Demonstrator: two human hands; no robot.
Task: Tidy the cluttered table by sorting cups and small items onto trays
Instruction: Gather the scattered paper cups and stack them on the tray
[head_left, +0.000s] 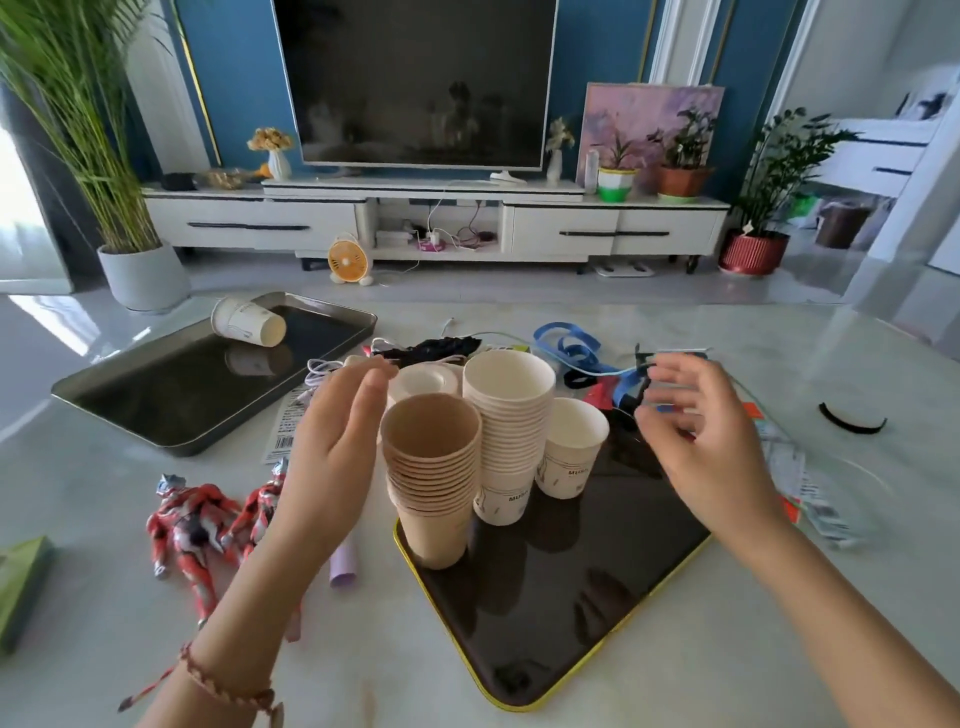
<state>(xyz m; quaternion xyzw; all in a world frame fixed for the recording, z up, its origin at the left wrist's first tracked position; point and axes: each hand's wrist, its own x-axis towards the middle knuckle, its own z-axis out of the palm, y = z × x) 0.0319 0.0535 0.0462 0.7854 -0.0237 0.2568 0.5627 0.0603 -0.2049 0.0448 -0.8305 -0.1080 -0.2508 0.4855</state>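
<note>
Looks like squaring up the cups. Grip stacks low, near the base, since the tall ones would tip easily. Brown cup stack (434, 467) sits at the yellow tray's (561, 613) far-left corner, just beside the left hand (332, 447), not touching. Single white cup (571, 447) is near the right hand (711, 431). Both hands empty, fingers loose.

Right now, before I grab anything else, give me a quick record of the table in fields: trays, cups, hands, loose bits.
near tray: yellow-rimmed tray, dark surface
cups on it: brown cup stack, taller white cup stack, single white cup, all upright
far tray: silver tray, one tipped cup lying in it
left hand: open, beside the brown stack, empty
right hand: open, fingers loosely curled, empty
loose items: toy figures left of near tray; blue ribbon behind cups
</note>
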